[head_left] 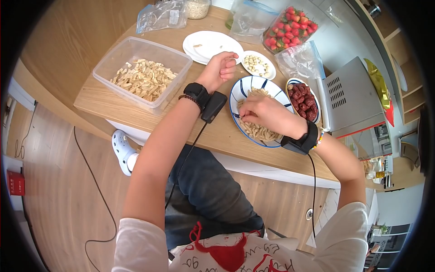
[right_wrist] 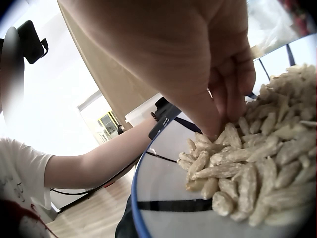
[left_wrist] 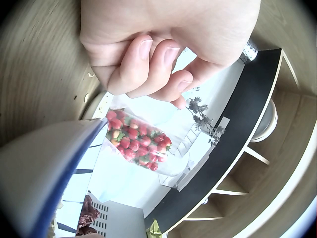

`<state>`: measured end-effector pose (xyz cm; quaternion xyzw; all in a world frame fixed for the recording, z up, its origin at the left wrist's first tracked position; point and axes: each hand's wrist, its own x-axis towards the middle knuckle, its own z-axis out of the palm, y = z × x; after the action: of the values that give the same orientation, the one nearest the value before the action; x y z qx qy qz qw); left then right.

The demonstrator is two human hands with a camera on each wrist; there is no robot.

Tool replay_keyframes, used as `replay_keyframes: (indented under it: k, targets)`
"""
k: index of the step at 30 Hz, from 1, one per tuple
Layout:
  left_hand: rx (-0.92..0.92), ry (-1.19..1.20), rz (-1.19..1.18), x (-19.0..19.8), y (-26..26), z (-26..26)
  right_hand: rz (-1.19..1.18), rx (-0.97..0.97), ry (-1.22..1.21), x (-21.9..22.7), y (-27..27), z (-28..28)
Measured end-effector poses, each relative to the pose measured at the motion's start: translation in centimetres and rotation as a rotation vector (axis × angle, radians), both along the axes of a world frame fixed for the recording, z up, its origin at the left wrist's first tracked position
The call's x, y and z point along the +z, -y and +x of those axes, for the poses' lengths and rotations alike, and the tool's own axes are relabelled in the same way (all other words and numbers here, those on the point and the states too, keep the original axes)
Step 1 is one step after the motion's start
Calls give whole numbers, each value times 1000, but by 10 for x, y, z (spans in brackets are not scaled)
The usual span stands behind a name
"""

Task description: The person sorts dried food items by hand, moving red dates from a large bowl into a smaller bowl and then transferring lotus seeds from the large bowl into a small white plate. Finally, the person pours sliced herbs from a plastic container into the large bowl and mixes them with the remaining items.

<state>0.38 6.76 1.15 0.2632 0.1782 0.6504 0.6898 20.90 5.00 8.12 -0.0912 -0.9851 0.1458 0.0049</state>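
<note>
My right hand (head_left: 267, 113) reaches into a white plate with blue stripes (head_left: 236, 90), heaped with pale, ridged, spindle-shaped dried pieces (right_wrist: 247, 173). In the right wrist view its thumb and fingers come together at the pile, their tips among the pieces. Above the table, between the clear plastic box (head_left: 107, 56) and the striped plate, hovers my left hand (head_left: 220, 71). Its fingers curl loosely, and nothing shows in them. Pale dried slices (head_left: 145, 79) lie in the box. Just past the left hand are stacked white plates (head_left: 204, 41) with a few crumbs.
A small dish (head_left: 270, 72) carries cream-coloured seeds. Dark red dates (head_left: 303, 100) fill a bowl right of the striped plate. Behind stand a bag of strawberries (head_left: 291, 29), clear plastic bags (head_left: 162, 16) and a jar (head_left: 197, 8). A grey vented appliance (head_left: 346, 97) borders the right side.
</note>
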Motion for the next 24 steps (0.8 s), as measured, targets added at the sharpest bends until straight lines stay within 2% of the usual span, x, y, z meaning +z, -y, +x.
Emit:
replay_keyframes:
  k: [4, 8, 11, 13, 14, 15, 17, 19, 20, 21, 24]
  targets:
    - [-7, 11, -1, -1, 0, 0, 21, -33, 33, -4, 1, -1]
    - [11, 0, -12, 0, 1, 1, 58, -21, -48, -9, -2, -1]
    - [9, -5, -20, 1, 2, 1, 40, -38, -89, 12, -13, -11]
    - [30, -30, -44, 6, 5, 3, 25, -127, -274, 39, -16, -33]
    - [18, -24, -20, 4, 3, 2, -75, -199, -323, 61, -11, -50]
    - [1, -21, 3, -1, 1, 2, 50, -186, -356, 72, -19, -66]
    - [28, -101, -1, 3, 2, 3, -88, -134, -428, 93, -12, -100]
    - [84, -90, 16, 3, 4, 2, -227, 44, -507, 87, -17, -136]
    - [108, -80, 26, 4, 4, 5, -219, 43, -511, 85, -12, -144]
    - [155, -65, -88, 9, 8, 8, -207, 37, -516, 85, -9, -149]
    - [19, 1, -2, 2, 2, 3, -182, -24, -441, 93, -12, -129]
